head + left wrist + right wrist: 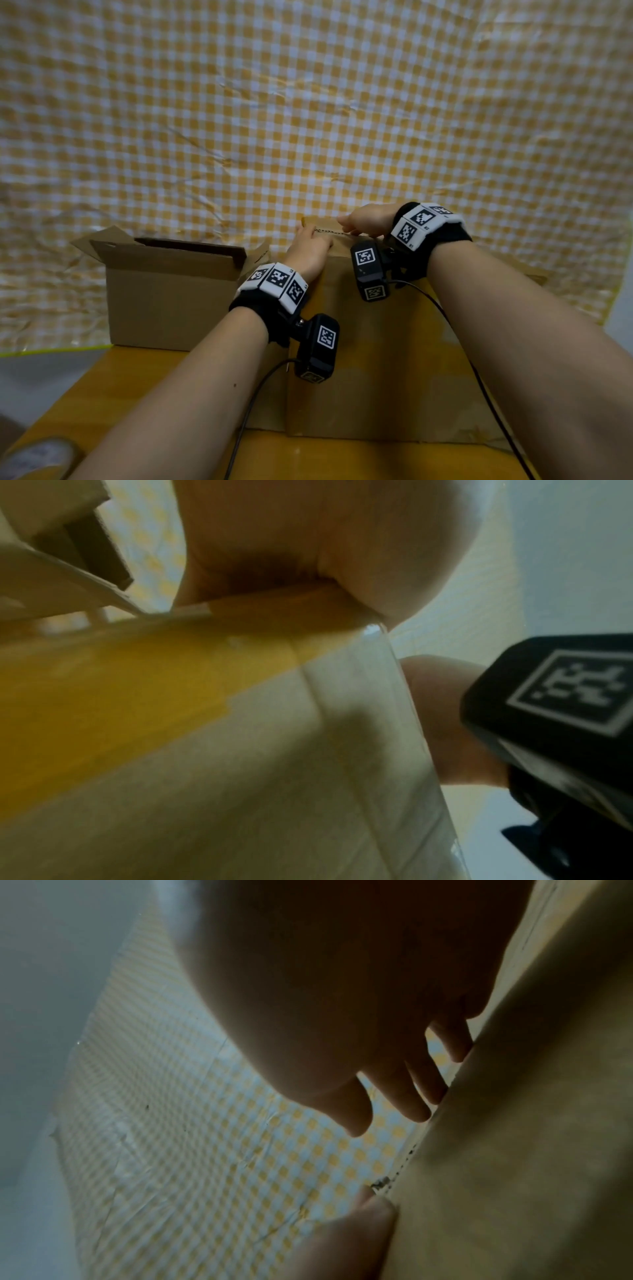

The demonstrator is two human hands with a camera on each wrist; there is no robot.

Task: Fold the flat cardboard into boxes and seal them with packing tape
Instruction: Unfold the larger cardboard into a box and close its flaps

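Note:
A closed cardboard box [370, 359] stands on the table in front of me, with glossy packing tape [359, 696] running along its top. My left hand [310, 248] lies palm down on the far part of the top, its fingers reaching to the far edge. In the left wrist view the palm [308, 534] presses on the box [205, 777]. My right hand [364, 221] hangs over the far edge just to the right. Its straight fingers [414, 1107] touch the rim of the box [514, 1150], and a left fingertip [363, 1218] sits on the same edge.
A second cardboard box [171, 294] stands to the left with its flaps open. A roll of packing tape [37, 457] lies at the table's near left corner. The yellow table [137, 373] ends at left, and a yellow checked cloth [308, 120] hangs behind.

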